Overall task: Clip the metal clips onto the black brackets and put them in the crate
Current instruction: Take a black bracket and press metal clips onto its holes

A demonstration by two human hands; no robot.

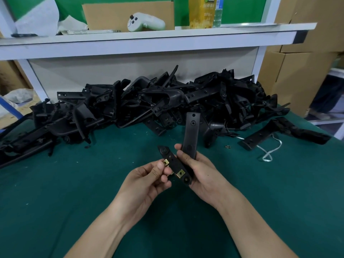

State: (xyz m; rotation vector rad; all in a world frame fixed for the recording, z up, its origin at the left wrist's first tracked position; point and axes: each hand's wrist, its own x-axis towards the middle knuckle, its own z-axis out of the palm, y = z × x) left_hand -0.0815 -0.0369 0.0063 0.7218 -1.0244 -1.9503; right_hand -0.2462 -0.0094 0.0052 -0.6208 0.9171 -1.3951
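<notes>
Progress looked early: right hand (202, 172) gripped one black bracket (190, 131) bearing a seated clip (180, 173), left hand (147, 179) pinched a second clip (166, 162) onto it (crate unseen); pile (149, 103) at the desk's far edge remained.

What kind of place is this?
Likely a factory assembly bench: a heap of black brackets on a green mat, cardboard cartons at the right, metal clips on the held bracket.

Factory workbench (55, 183), bracket pile (149, 101), cartons (297, 71)

Your forearms enter from 7 and 5 o'clock; left hand (149, 176) pinches a clip (166, 162), right hand (200, 169) grips the bracket (191, 130).
</notes>
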